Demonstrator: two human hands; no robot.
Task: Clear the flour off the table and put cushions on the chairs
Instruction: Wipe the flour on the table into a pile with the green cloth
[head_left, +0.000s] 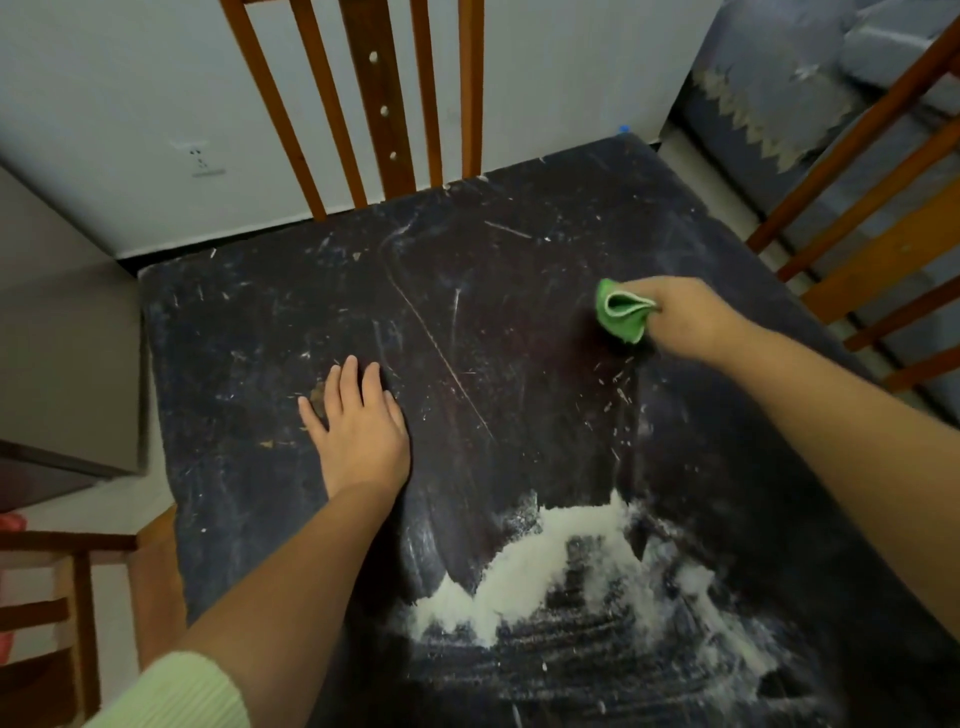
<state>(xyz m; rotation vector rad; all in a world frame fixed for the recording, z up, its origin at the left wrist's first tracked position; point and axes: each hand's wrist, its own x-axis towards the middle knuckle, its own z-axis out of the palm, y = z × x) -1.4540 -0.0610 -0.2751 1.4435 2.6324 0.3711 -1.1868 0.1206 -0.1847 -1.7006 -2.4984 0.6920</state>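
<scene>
From the head view, the flour (545, 566) lay heaped on the near part of the dark tabletop (270, 332), its ragged ridge running from lower left up to the right, with thinner smears trailing toward the near right corner, where the frame's lower edge cut them off. The right hand (685, 317) reached out over the right side of the tabletop, its grip curled tight round a bunched green cloth (621, 314), whose folded end pointed left and away from the person; whether the cloth touched the surface was hard to make out. The left hand (358, 421) lay flat on the tabletop left of centre, fingers straight and close together, pointing away, holding nothing, a pale ribbed sleeve (182, 696) showing at the forearm. A wooden chair (374, 104) stood at the far edge, only its slatted back visible; a second chair (857, 218) on the right and another chair (78, 597) at the left were each partly cut off.
</scene>
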